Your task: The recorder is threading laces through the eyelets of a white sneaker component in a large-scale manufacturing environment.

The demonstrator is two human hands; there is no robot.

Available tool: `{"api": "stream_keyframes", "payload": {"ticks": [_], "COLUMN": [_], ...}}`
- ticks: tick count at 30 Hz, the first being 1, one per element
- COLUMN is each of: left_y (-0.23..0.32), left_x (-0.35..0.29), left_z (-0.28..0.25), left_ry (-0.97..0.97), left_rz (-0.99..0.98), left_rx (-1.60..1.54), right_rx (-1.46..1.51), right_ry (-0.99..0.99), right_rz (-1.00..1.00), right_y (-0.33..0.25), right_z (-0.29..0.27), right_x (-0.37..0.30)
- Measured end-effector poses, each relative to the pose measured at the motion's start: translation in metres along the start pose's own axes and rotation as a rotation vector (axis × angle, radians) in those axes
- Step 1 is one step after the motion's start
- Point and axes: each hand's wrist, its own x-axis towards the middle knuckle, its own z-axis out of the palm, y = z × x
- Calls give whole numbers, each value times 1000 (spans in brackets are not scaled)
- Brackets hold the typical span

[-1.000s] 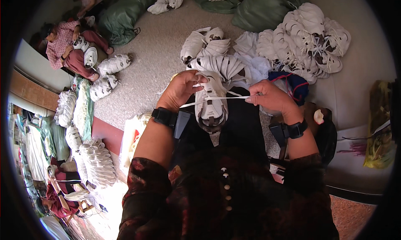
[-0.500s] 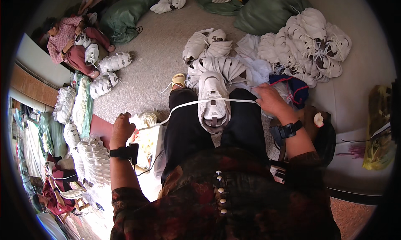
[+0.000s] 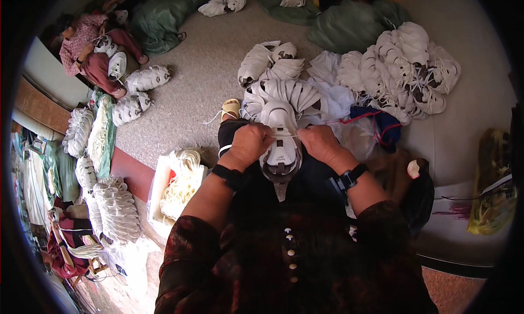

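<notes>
A white sneaker upper [image 3: 280, 119] with dark trim rests between my knees. Across its middle a white shoelace [image 3: 285, 136] runs between my two hands. My left hand [image 3: 252, 141] is closed on the lace at the upper's left side, with a loose stretch of lace by the left thigh. My right hand [image 3: 320, 144], also closed, pinches the lace at the right side. The fingertips of both hands are partly hidden, and they sit close to the upper's edges.
A box of loose pale laces [image 3: 183, 185] stands left of my legs. Nested white uppers [image 3: 284, 95] lie ahead, with a larger pile [image 3: 401, 68] at right. A co-worker [image 3: 90, 46] sits far left handling shoes. Green sacks [image 3: 349, 33] lie at the back.
Both hands have come inward from wide apart to the upper, bringing the lace with them. The long stretch of lace between them is now short.
</notes>
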Motion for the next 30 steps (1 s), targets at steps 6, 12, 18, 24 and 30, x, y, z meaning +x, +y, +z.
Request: {"api": "stream_keyframes", "payload": {"ticks": [6,12,18,24,30], "left_y": [-22,-106,-167,-239,-226], "left_x": [-17,-99,-196,-295,-302], "left_z": [-34,-98,-169,-180,-147], "left_ry": [-5,32,96,43,137], "left_rz": [-45,-425,-667,-499,-1079], "left_rx": [-120,-476,-331,36,-81], "right_rx": [107,150,129,-14,-597], "right_ry": [-23,-49,-2,13,-140], "right_rz": [41,256,506,710,618], "right_y": [27,113,173,217,256], "right_z": [-25,-100,-196,-237,-238], "right_x": [-8,-54,-109,-155,-203]}}
